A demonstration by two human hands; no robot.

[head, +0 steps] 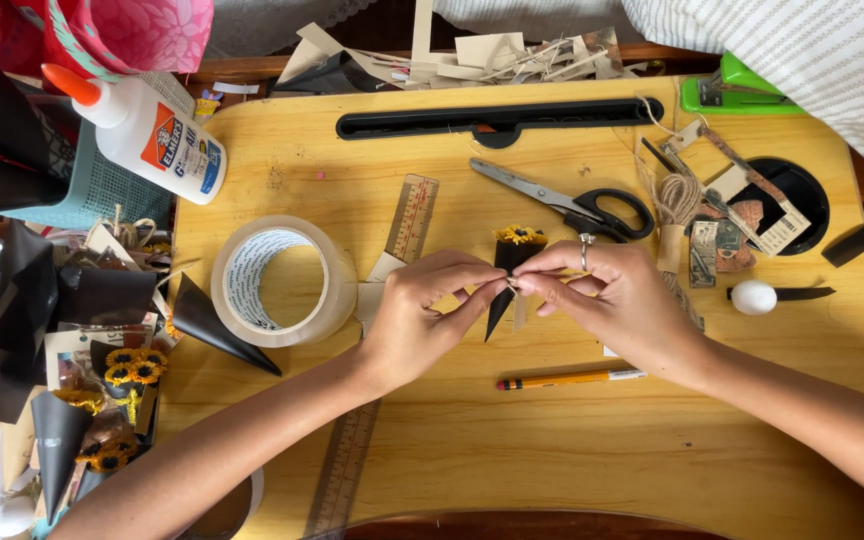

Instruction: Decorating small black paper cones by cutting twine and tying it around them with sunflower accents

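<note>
A small black paper cone [508, 262] with tiny yellow sunflowers at its top lies in the middle of the yellow wooden lap table [552, 450]. My left hand [422, 310] and my right hand [607, 295] meet over the cone's middle. The fingertips of both hands pinch thin twine wrapped around it. A ring sits on a finger of my right hand. The cone's lower tip pokes out below my fingers.
Scissors [572, 203] lie just behind the cone, a ruler [407, 225] and a clear tape roll [282, 280] to the left, a pencil [567, 379] in front. A glue bottle [152, 130], a loose black cone [217, 327], a twine bundle [677, 200], a green stapler [732, 90] and finished bouquets [102, 400] surround them.
</note>
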